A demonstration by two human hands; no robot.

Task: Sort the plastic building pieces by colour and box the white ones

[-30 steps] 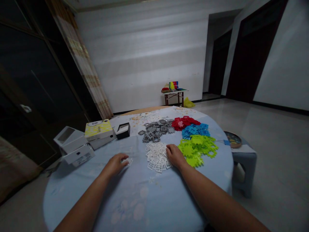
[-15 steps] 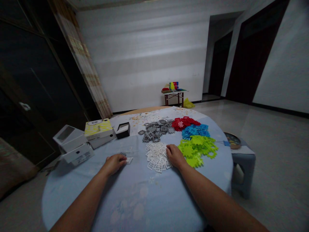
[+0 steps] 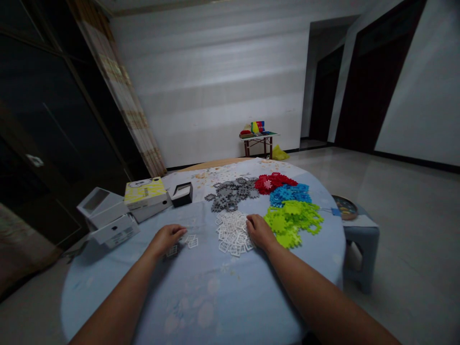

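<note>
On the blue tablecloth lies a heap of flat white square lattice pieces (image 3: pixel 233 232). My right hand (image 3: pixel 260 233) rests against the heap's right edge, fingers curled and closed; what they hold, if anything, is hidden. Farther left, my left hand (image 3: pixel 167 239) hovers low over the cloth with thumb and fingers drawn together, and I cannot make out anything between them. Beside its fingertips lie a few loose white lattice pieces (image 3: pixel 193 241), and another white lattice piece (image 3: pixel 173 250) shows below the palm.
Behind the white heap are gear-shaped pieces in grey (image 3: pixel 230 192), red (image 3: pixel 273 183), blue (image 3: pixel 289 194) and lime green (image 3: pixel 293 220). Boxes in white (image 3: pixel 114 230), yellow (image 3: pixel 145 192) and black (image 3: pixel 182 195) stand at the left. A grey stool (image 3: pixel 366 244) is beyond the table's right edge.
My left hand has shifted slightly left and up, uncovering more of the loose white pieces near it. The right hand stays at the heap's edge. The whole view has shifted slightly.
</note>
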